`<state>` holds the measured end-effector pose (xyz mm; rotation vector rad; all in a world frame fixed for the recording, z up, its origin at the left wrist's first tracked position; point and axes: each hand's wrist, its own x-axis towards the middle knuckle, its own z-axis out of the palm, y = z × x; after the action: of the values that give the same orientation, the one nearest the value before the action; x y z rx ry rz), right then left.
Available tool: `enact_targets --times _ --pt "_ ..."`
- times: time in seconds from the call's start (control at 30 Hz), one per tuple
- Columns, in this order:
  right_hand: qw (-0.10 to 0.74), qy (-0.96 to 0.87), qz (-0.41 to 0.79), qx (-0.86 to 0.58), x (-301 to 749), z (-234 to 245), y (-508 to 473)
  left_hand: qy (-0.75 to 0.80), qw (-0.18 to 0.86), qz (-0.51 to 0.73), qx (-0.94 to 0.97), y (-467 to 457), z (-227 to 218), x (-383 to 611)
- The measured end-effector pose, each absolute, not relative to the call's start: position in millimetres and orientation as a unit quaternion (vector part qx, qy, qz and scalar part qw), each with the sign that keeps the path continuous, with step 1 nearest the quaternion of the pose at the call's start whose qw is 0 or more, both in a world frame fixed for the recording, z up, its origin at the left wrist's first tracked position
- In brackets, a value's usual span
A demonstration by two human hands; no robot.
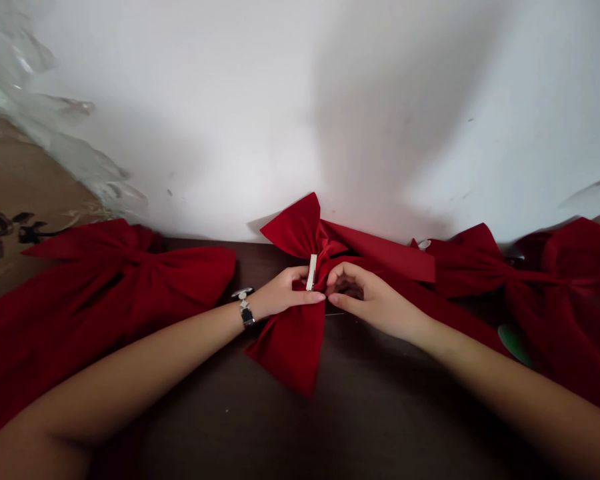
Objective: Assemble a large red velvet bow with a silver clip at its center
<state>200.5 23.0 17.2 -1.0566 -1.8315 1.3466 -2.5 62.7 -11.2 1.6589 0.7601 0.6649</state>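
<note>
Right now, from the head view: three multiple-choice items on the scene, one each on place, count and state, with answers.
1. Where is the narrow white strip on the middle red bow?
A. At the tip of its lower tail
B. Across its knot
C. On its far edge

2. How many red bows show on the dark table?
A. Two
B. Four
C. Three

3. What are the hands doing?
A. Both are at the middle bow's knot
B. Both lie flat on the table
C. Both are lifted clear of the bows

Answers:
1. B: the strip runs up the gathered centre.
2. C: the left-side bow, the middle one and the right-side bow show.
3. A: the left hand and right hand meet there.
</note>
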Motion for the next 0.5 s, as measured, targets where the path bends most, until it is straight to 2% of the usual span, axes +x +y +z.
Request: enact_targets --times 0.17,0.33,0.5 --pt "0.309 -0.731 0.458 -0.401 199 15 17 0.324 0.579 0.280 0.694 65 -11 -4" --pt "0.339 -0.703 0.526 -0.339 193 6 16 0.294 0.634 0.241 0.673 70 -9 -6" --pt "0.356 -0.657 0.555 -0.366 189 -1 18 0.284 0.679 0.189 0.650 71 -4 -6"
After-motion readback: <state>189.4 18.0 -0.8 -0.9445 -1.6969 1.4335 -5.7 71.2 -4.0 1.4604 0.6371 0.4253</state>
